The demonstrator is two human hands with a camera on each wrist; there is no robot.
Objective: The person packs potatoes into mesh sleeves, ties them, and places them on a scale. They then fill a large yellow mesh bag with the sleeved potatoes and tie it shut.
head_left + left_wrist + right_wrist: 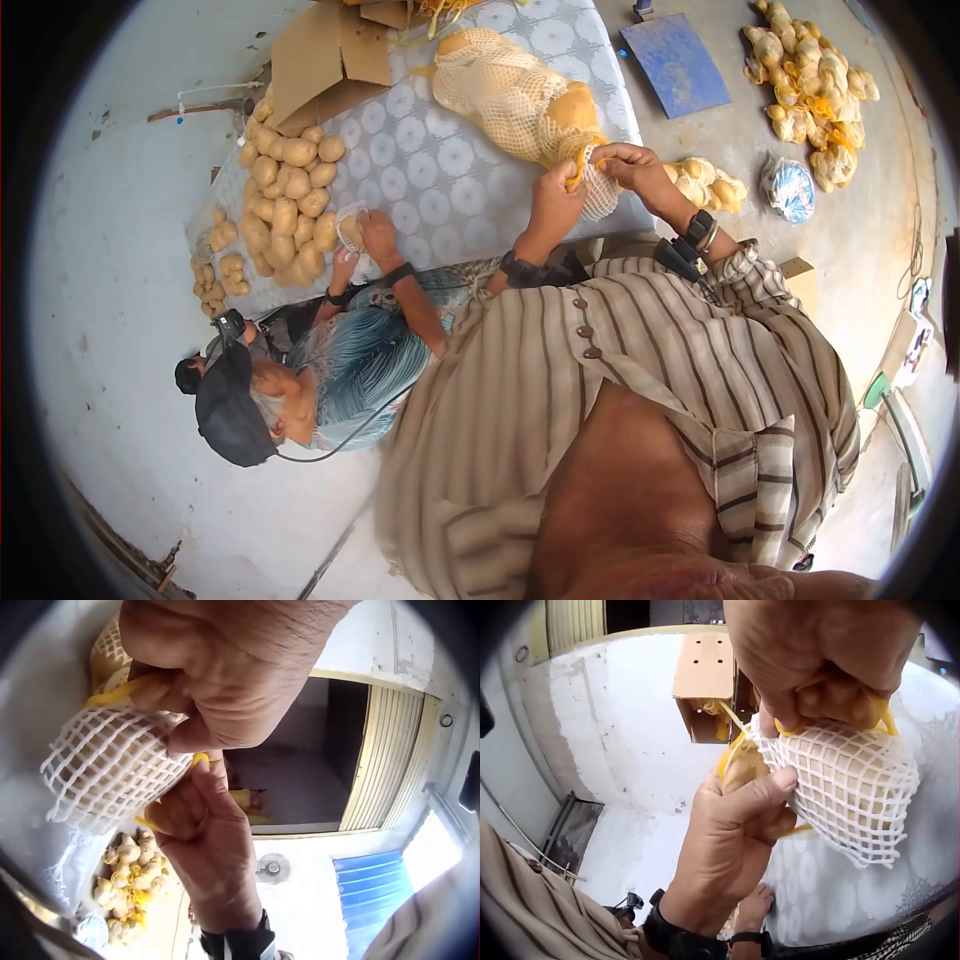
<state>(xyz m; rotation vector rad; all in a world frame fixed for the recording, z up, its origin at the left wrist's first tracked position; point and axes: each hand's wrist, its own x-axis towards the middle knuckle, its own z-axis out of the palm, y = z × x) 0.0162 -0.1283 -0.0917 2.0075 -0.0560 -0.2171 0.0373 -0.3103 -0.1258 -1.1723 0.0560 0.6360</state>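
A long bag of potatoes (500,90) in white foam netting lies on the table, its neck toward me. At the neck, my left hand (557,205) pinches a yellow tie (116,695) with thumb and fingers. My right hand (640,175) grips the tie on the other side, close beside the left. Past both hands, the end of the foam netting (855,791) flares out loosely. The left wrist view has the right hand (210,840) below the left, with yellow strands between its fingers. In the right wrist view, the left thumb lies against the netting.
Another person (370,350) at my left handles a netted potato beside a potato pile (285,200). A cardboard box (325,65) stands on the patterned table (400,130). Filled net bags (815,85), a blue board (675,65) and a wrapped roll (788,188) lie beyond the table's right edge.
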